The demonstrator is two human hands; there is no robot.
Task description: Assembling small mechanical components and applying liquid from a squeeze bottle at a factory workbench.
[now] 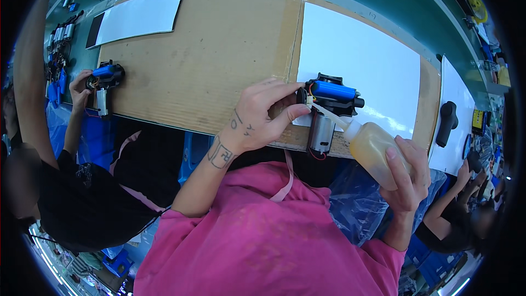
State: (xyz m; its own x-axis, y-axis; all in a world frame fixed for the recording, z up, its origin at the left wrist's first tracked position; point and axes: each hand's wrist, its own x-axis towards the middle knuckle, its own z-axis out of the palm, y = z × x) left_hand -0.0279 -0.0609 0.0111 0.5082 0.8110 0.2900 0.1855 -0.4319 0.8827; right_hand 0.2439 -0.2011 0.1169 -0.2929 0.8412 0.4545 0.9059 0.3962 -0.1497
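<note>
My left hand (268, 112) pinches a small black round part (302, 96) with thin wires at the left end of a motor assembly. That assembly has a blue cylindrical battery (333, 91) in a black plastic housing and a silver motor (322, 132) hanging past the table's front edge. Closed around a translucent squeeze bottle (378, 151) with yellowish contents, my right hand (408, 178) keeps it tilted. The white nozzle (335, 118) points up and left at the wired end by my left fingertips. Whether its tip touches cannot be told.
Under the assembly lies a white sheet (361, 49) on the cardboard-covered table (219, 38). At the left, a co-worker's hand (80, 89) holds a similar assembly (107, 77). Another white board (142, 16) lies at the back left. To the right, a black part (447, 123) rests on a white sheet.
</note>
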